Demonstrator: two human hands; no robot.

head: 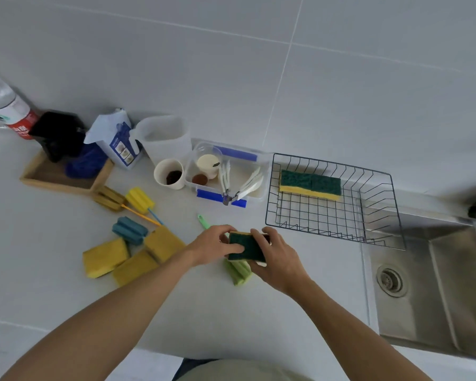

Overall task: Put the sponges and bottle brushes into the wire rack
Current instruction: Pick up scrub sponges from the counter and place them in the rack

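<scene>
Both hands hold one green-topped yellow sponge (246, 247) just above the counter: my left hand (213, 243) grips its left end and my right hand (276, 254) its right end. Under it lies a green bottle brush (238, 272), its handle end (202, 220) poking out beyond my left hand. The black wire rack (374, 213) stands to the right and holds one green-and-yellow sponge (309, 184). Left of my hands lie three yellow sponges (105, 257), a blue brush head (129, 229) and a yellow brush head (139, 200).
A clear plastic box (259, 158) with blue clips holds utensils and small jars behind my hands. A paper cup (169, 174), a white jug (165, 136), a carton (117, 138) and a wooden tray (66, 177) stand at the back left. The steel sink (429, 284) lies at the right.
</scene>
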